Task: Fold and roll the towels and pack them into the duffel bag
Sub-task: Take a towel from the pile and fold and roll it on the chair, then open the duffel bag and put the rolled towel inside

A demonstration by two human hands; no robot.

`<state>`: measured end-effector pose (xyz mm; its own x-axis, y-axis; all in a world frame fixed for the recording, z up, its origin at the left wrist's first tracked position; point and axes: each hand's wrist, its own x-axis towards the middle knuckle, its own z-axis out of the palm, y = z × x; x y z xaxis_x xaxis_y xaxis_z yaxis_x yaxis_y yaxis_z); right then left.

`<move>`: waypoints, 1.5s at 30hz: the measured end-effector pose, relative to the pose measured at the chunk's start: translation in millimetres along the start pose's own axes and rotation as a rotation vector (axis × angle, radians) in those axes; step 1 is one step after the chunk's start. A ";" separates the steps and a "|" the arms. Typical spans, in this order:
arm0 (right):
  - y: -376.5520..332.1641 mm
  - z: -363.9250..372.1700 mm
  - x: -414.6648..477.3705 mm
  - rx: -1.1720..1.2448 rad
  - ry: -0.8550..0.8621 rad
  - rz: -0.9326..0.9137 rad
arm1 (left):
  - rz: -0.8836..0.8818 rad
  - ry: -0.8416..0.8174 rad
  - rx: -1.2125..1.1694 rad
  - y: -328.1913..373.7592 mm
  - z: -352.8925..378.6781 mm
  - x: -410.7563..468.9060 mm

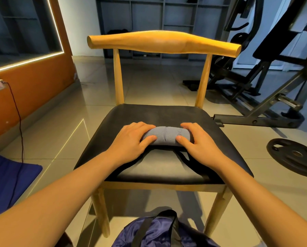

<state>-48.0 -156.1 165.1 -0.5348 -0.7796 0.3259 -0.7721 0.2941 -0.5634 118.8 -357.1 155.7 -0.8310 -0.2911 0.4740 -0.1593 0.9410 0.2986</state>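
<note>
A grey towel (pixel 167 136) lies rolled into a short cylinder on the black seat of a wooden chair (pixel 159 114). My left hand (pixel 133 138) curls over the roll's left end, thumb on its near side. My right hand (pixel 199 139) curls over the right end the same way. Both grip the roll against the seat. A dark blue duffel bag (pixel 159 232) with black straps sits on the floor at the chair's front, partly cut off by the frame's bottom edge.
The chair's curved wooden backrest (pixel 163 41) rises beyond the roll. A weight bench and rack (pixel 266 72) stand at right, with a weight plate (pixel 295 155) on the tiles. A blue cloth (pixel 8 177) and a black cable (pixel 19 122) lie at left by the orange wall.
</note>
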 end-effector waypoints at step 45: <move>0.7 -8.7 -11.3 -0.107 -0.045 -0.077 | -0.059 -0.131 -0.134 -7.5 -30.2 6.7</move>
<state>-45.5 -142.3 167.7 -0.4588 -0.8254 0.3289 -0.8435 0.2882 -0.4533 130.5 -371.4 181.6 -0.8859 -0.3116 0.3435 -0.1442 0.8891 0.4345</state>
